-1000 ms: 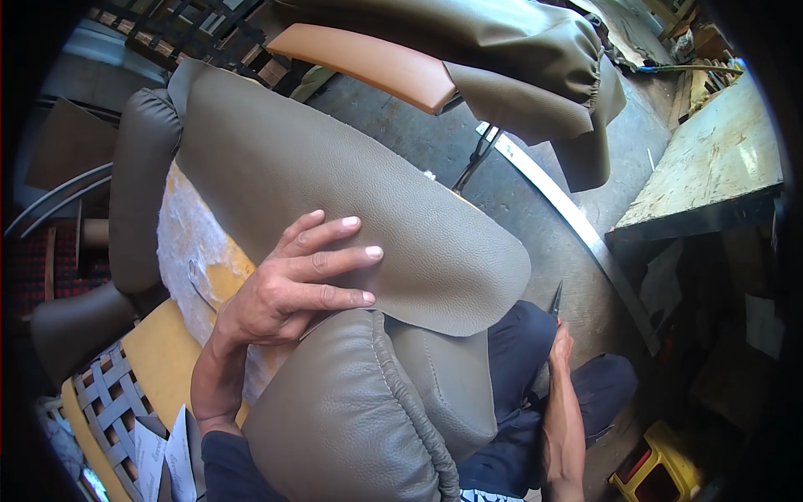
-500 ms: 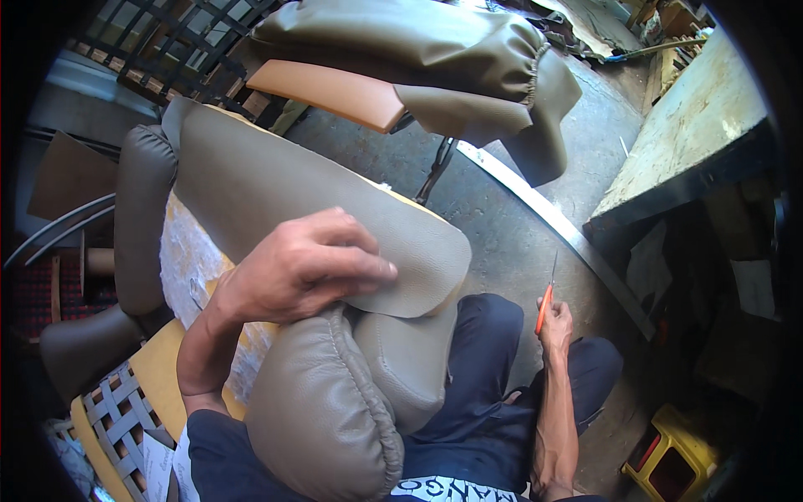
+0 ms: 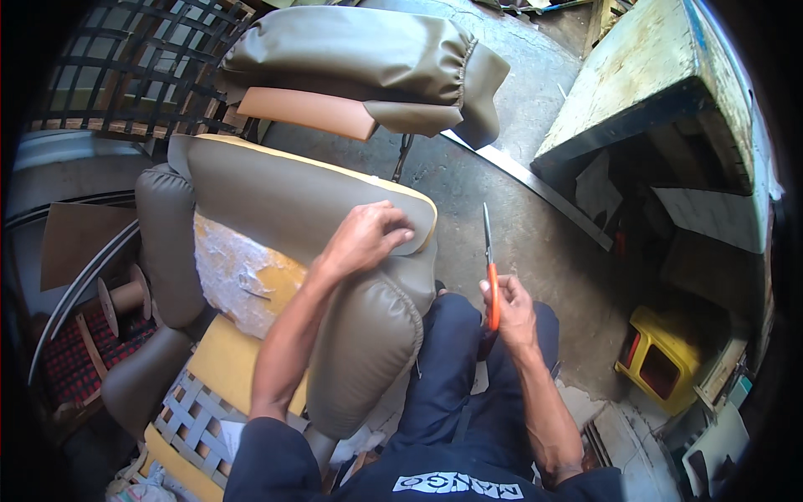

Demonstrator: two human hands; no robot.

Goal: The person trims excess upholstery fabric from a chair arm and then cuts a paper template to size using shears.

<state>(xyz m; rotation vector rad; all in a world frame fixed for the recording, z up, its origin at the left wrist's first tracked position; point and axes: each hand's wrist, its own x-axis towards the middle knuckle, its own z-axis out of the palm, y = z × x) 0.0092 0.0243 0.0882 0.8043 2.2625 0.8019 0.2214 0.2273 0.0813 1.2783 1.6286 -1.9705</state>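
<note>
Grey-brown leather-like covering (image 3: 280,197) lies across the back of a partly upholstered armchair (image 3: 230,364), a line of yellow foam (image 3: 335,171) showing past its upper edge. A worker's left hand (image 3: 364,238) is at the covering's right end, fingers bent, beyond a plump padded arm (image 3: 368,351); whether those fingers pinch the material or merely press on it cannot be told from this angle. The right hand (image 3: 512,311) grasps orange-handled scissors (image 3: 493,293) near the knees (image 3: 447,339), blades seemingly together, pointing away and well apart from the covering. White wadding (image 3: 230,259) lies exposed below the panel, with woven webbing (image 3: 196,422) nearer the worker. The step in hand looks to be smoothing or checking the cover's lie, perhaps ahead of trimming. The next move probably calls for the left hand to steady the edge while the scissors come across and open, sparing the foam beneath.
</note>
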